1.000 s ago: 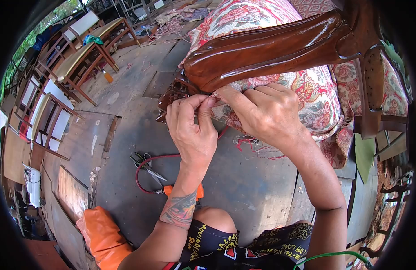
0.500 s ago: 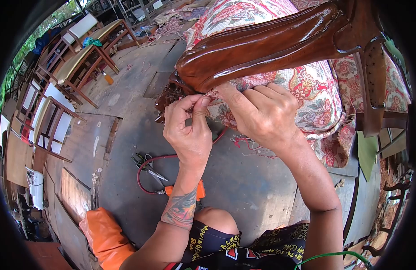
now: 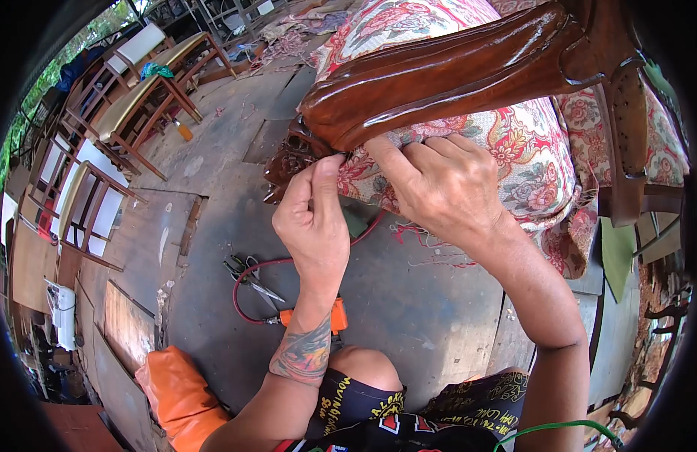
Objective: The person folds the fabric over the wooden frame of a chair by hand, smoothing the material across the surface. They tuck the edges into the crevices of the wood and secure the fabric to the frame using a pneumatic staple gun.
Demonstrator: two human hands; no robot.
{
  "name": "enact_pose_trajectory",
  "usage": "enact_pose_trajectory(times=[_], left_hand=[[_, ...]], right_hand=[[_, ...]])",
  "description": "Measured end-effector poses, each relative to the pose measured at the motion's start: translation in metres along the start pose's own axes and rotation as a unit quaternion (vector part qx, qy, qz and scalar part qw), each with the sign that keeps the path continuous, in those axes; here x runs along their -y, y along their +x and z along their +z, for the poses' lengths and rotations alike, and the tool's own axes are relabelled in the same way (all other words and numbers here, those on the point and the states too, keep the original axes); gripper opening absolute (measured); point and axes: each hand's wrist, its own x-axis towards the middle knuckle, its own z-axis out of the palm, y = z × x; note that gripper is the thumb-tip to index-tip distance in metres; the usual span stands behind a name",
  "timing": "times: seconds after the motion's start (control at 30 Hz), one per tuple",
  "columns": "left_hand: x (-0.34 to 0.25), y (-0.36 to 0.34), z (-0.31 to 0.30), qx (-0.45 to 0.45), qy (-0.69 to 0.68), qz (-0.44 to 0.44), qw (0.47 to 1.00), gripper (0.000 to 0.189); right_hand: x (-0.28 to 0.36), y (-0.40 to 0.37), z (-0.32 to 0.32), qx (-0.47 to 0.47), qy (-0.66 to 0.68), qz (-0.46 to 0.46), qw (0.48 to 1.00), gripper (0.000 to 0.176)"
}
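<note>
Floral upholstery fabric (image 3: 525, 177) in cream, red and green covers the seat under a glossy brown wooden armrest (image 3: 446, 79). My left hand (image 3: 312, 218) is closed, thumb and forefinger pinched at the fabric's edge beside the carved front end (image 3: 288, 154) of the armrest. Just to its right, my right hand (image 3: 446, 184) is curled against the fabric below the armrest, its fingers closed on the cloth. The right fingertips are partly hidden under the wood. Loose red and white threads (image 3: 431, 245) hang from the fabric's lower edge.
Scissors (image 3: 262, 290) lie on the dark floor board (image 3: 409, 316) beside a red hose (image 3: 239, 297) and an orange tool (image 3: 339, 315), partly behind my left forearm. An orange bundle (image 3: 183, 392) rests by my leg. Wooden chairs (image 3: 85, 196) stand at left.
My left hand's fingers have drawn closer together at the fabric's edge, and the hand has tipped more upright. The right hand keeps its place on the cloth. The view has shifted slightly.
</note>
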Motion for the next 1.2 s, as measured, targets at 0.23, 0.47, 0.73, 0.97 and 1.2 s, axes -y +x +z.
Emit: enact_pose_trajectory(times=[0.23, 0.47, 0.73, 0.97, 1.2], left_hand=[[-0.017, 0.006, -0.007, 0.098, -0.033, -0.089, 0.991, 0.02], [-0.008, 0.005, -0.006, 0.122, 0.046, -0.053, 0.99, 0.013], [0.01, 0.001, 0.011, -0.023, 0.215, 0.182, 0.959, 0.009], [0.008, -0.001, 0.013, -0.01, 0.144, 0.143, 0.979, 0.01], [0.01, 0.003, 0.009, 0.003, 0.21, 0.157, 0.965, 0.008]], right_hand=[[-0.004, -0.002, 0.001, -0.015, 0.041, 0.002, 0.999, 0.044], [-0.005, -0.002, 0.004, -0.028, 0.053, 0.009, 0.998, 0.047], [-0.006, -0.006, 0.007, -0.048, 0.017, -0.018, 0.999, 0.049], [-0.004, -0.006, 0.014, -0.079, 0.019, -0.016, 0.997, 0.043], [-0.003, -0.006, 0.017, -0.09, 0.011, -0.014, 0.996, 0.04]])
